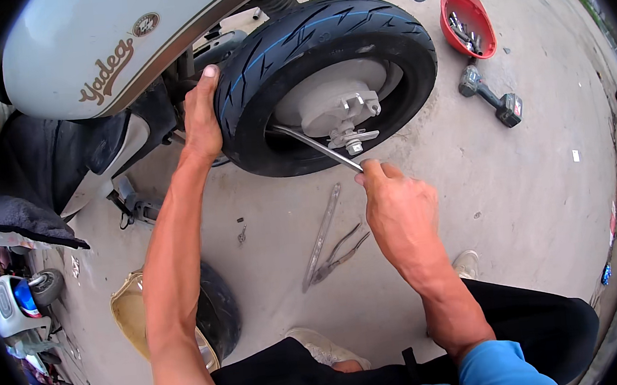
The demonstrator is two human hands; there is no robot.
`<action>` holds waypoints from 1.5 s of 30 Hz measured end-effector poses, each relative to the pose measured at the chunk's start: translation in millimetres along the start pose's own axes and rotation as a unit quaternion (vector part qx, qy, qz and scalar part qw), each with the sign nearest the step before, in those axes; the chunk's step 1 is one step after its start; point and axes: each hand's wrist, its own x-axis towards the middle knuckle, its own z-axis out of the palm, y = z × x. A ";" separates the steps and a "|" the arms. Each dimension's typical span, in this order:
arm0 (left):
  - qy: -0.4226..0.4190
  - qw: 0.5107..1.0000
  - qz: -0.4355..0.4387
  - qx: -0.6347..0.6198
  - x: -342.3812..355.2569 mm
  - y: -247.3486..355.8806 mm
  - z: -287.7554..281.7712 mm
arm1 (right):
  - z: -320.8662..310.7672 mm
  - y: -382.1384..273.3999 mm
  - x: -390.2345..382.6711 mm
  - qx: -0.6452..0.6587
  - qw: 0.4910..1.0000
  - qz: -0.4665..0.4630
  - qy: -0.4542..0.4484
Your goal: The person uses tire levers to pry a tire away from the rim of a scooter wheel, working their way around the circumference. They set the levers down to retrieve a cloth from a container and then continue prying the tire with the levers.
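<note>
One metal lever (319, 149) is gripped in the right hand (401, 203), which is closed around its near end with the fingers curled. The left hand (203, 121) is laid against the tread of the black tyre (245, 117), its thumb pointing up; its other fingers are hidden, so how far they are curled cannot be told. The lever's far end is reached inside the tyre's near rim, beside the grey hub (326, 95); its exact contact cannot be made out. The tyre is set beside the white scooter body (114, 63), above the grey ground (541, 172). Below it on the ground, a long metal strip (321, 237) and a pair of pliers (329, 265) are laid close together. Toward the ground's far right, a cordless power tool (489, 96) is placed near a red bowl (485, 12), in which metal pieces (465, 36) are gathered. By the ground's left edge, another scooter (14, 306) is seen.
</note>
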 end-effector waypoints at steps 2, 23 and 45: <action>-0.041 0.999 -0.026 -0.016 1.9 -0.5 -2.7 | -1.6 -4.3 -3.8 0.017 0.998 0.042 -0.046; -0.098 0.986 -0.040 -0.130 -4.2 -18.9 -12.9 | -127.0 -40.4 60.4 -0.150 0.980 -0.130 0.024; 0.094 0.920 -0.128 -0.358 -57.3 -107.5 23.3 | -71.6 -32.5 49.2 -0.202 0.962 -0.183 -0.008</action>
